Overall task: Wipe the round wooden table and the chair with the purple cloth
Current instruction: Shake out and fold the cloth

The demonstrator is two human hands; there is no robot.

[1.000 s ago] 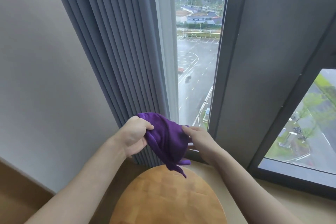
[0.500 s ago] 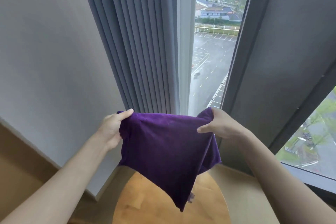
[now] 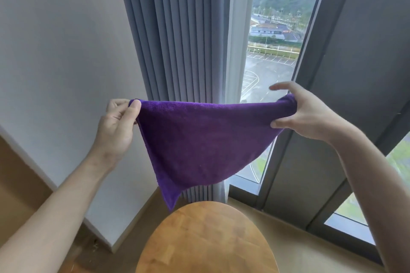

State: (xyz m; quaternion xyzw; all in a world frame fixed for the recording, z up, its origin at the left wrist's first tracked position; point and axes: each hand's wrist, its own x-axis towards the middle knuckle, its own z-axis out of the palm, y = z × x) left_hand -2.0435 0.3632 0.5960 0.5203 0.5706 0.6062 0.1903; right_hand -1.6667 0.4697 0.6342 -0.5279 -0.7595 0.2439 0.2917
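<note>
- Left hand (image 3: 115,126), at 9 o'clock of the frame: grip pinches the left top corner of the purple cloth (image 3: 199,139) between thumb and curled fingers.
- Right hand (image 3: 308,113), at 3 o'clock: grip grasps the bunched right top corner, thumb under, index finger stretched loose above.
- Cloth hangs spread between both hands, in the air, lowest corner pointing to 6 o'clock, above the far edge of the tabletop (image 3: 206,241), not touching it.
- Round wooden tabletop sits at 6 o'clock of the frame.
- Grey curtain (image 3: 177,35) behind the cloth at 12 o'clock; window (image 3: 275,51) at 1 o'clock.
</note>
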